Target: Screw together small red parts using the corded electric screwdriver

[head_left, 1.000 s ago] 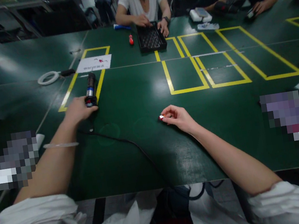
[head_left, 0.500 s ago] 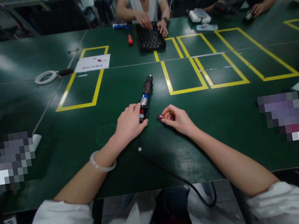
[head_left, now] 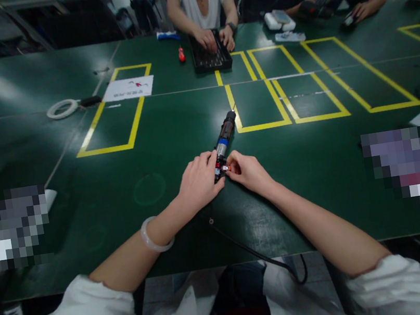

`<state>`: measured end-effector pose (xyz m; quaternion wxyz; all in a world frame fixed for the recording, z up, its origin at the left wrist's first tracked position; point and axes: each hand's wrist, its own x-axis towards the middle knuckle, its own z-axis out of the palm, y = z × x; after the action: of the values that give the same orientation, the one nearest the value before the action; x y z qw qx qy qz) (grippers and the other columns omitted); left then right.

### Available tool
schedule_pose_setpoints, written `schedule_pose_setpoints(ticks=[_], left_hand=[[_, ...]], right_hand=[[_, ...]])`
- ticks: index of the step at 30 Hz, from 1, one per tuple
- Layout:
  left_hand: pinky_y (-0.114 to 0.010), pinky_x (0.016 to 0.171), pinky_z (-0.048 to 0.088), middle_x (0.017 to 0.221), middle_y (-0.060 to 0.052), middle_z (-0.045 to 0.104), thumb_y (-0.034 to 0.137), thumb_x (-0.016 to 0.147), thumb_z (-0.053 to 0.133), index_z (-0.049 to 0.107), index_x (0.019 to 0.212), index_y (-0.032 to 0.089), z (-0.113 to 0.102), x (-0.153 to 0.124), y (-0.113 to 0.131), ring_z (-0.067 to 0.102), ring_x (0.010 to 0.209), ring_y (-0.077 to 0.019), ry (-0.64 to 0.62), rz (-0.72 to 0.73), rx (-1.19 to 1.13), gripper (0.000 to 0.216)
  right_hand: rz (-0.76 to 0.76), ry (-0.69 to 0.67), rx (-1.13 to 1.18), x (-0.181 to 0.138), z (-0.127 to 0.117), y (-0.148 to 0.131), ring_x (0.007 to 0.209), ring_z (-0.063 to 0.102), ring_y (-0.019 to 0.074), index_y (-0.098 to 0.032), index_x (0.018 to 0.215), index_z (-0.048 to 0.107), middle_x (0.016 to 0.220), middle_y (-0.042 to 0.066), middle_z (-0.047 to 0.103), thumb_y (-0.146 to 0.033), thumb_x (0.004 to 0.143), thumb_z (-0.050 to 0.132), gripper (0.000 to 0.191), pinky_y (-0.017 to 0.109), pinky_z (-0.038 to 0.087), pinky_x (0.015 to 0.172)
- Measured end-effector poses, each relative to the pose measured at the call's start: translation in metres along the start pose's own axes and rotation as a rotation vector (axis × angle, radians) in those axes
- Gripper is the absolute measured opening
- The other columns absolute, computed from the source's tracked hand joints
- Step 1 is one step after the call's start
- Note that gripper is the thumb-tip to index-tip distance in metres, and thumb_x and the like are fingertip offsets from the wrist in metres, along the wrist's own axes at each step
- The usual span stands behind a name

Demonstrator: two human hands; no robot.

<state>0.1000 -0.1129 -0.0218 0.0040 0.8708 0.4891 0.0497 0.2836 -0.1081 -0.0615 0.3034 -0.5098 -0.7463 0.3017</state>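
Note:
An electric screwdriver lies slantwise on the green table, its thin bit pointing forward and to the right. My left hand is closed round its rear part, which is half hidden under the fingers. From that end a black cord runs back and hangs over the table's near edge. Between the fingertips of my right hand is a small red, orange and white piece, too small to name. It is right beside the screwdriver's rear part; I cannot tell whether they touch.
Opposite, a person reaches into a black tray, with a small red object beside it. Yellow tape marks rectangles on the table. A printed sheet and a coiled white cable lie at left.
My left hand and the screwdriver have shifted right, the tip swinging further right. The small piece in my right hand is now close against the screwdriver. The person opposite reaches lower into the tray.

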Motion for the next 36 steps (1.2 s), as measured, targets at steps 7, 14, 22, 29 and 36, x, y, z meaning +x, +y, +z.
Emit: schedule_pose_setpoints(ticks=[7,14,22,29,36], left_hand=[[-0.041,0.094,0.044,0.133,-0.017,0.053,0.038,0.09,0.055,0.042,0.144,0.013,0.002,-0.001,0.0,0.054,0.116,-0.032,0.017,-0.007,-0.004,0.061],[-0.042,0.093,0.045,0.134,-0.018,0.053,0.037,0.09,0.053,0.042,0.144,0.01,0.0,0.0,0.001,0.054,0.114,-0.0322,0.007,-0.004,0.02,0.061],[-0.042,0.092,0.044,0.133,-0.019,0.053,0.039,0.091,0.052,0.042,0.145,0.013,0.002,0.0,0.0,0.054,0.115,-0.0323,0.02,-0.003,0.016,0.061],[-0.041,0.086,0.044,0.123,-0.018,0.056,0.052,0.094,0.048,0.046,0.141,0.014,0.004,0.007,0.001,0.057,0.107,-0.0314,0.021,-0.044,0.039,0.061],[-0.04,0.083,0.044,0.121,-0.017,0.057,0.052,0.095,0.048,0.044,0.144,0.014,0.002,0.009,-0.003,0.057,0.104,-0.0308,0.029,-0.043,0.062,0.063]], right_hand=[[-0.058,-0.014,0.051,-0.002,-0.003,-0.001,0.059,0.054,0.0123,-0.022,0.095,0.05,0.069,-0.004,0.057,-0.018,0.083,0.055,0.014,0.024,0.039,0.062],[-0.048,-0.022,0.089,-0.001,-0.003,-0.002,0.057,0.053,0.0122,-0.021,0.086,0.052,0.068,-0.003,0.058,-0.022,0.086,0.057,0.006,0.024,0.039,0.058],[-0.035,-0.005,0.14,-0.001,-0.003,-0.006,0.058,0.054,0.0126,-0.022,0.094,0.048,0.069,-0.004,0.058,-0.022,0.086,0.055,0.011,0.024,0.04,0.06],[-0.075,0.008,0.122,-0.001,-0.002,-0.003,0.063,0.056,0.014,-0.023,0.1,0.047,0.075,-0.003,0.058,-0.014,0.084,0.045,0.018,0.026,0.042,0.068],[-0.063,0.009,0.127,-0.001,-0.004,-0.001,0.066,0.057,0.0148,-0.022,0.101,0.047,0.075,-0.002,0.058,-0.016,0.087,0.044,0.015,0.026,0.042,0.07]])
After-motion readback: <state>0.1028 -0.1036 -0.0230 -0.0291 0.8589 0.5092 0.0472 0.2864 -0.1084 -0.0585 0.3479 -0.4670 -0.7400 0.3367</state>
